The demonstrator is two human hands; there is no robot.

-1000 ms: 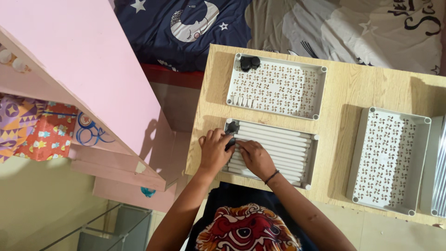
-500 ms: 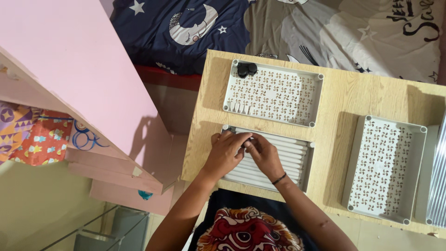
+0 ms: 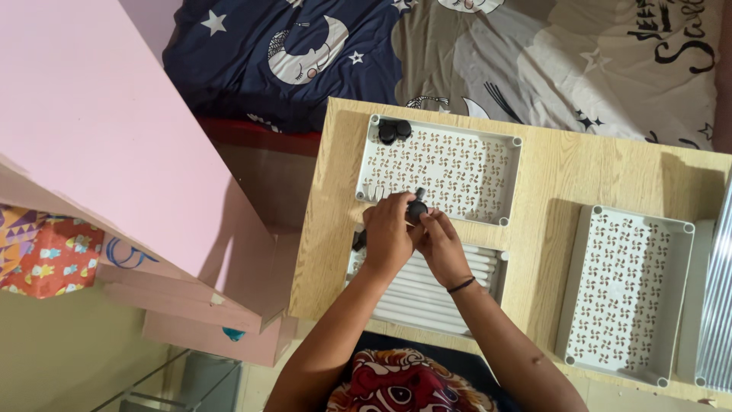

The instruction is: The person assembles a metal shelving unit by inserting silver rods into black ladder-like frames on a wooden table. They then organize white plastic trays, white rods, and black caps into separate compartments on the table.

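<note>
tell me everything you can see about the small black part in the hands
The black part is small, dark and rounded, seemingly plastic, with a short stub poking up. Both hands pinch it: left hand and right hand. It is held above the near edge of the far tray. Fingers hide most of it.

Perforated white trays: 2, far (image 3: pixel 465 168) and right (image 3: pixel 625 297) | ribbed white tray: 1, near (image 3: pixel 450 294) | small black parts: 3 visible (image 3: pixel 394 130) | hands: 2 (image 3: pixel 389 233) (image 3: pixel 441 244)

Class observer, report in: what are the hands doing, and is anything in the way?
Left hand and right hand together pinch small black round part. Over white ribbed plastic tray. Nothing blocking.
</note>
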